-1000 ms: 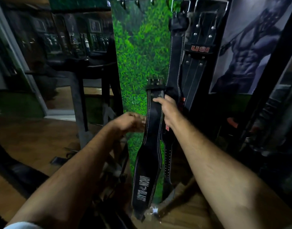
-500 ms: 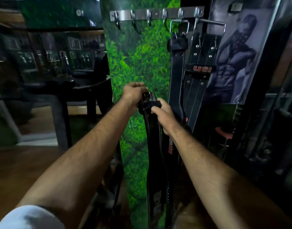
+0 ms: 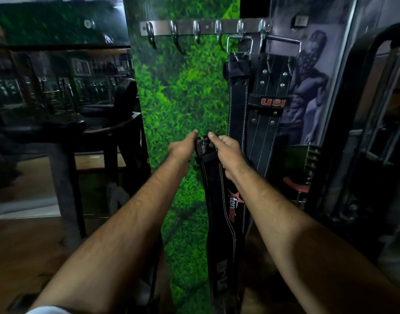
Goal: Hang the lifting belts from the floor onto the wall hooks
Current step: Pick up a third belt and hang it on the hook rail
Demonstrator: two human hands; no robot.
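Note:
A black lifting belt (image 3: pixel 219 214) with white stitching and a red star logo hangs straight down in front of the green wall panel. My left hand (image 3: pixel 182 149) grips its buckle end from the left, and my right hand (image 3: pixel 228 149) grips the same end from the right. The buckle is mostly hidden between my fingers. Well above my hands, a steel hook rail (image 3: pixel 203 28) carries several hooks; the left ones are bare. Two black belts hang from its right hooks: a narrow one (image 3: pixel 236 98) and a wide USI belt (image 3: pixel 270 103).
The green grass-print panel (image 3: pixel 183 98) fills the middle. A dark bench or table frame (image 3: pixel 99 137) stands to the left on a wooden floor (image 3: pixel 31 252). A poster (image 3: pixel 312 91) and dark gym machines (image 3: pixel 364 143) are at the right.
Both hands have raised the belt's buckle end up the panel; my left hand moved from the strap's side to the buckle. The view tilted up, showing the whole hook rail.

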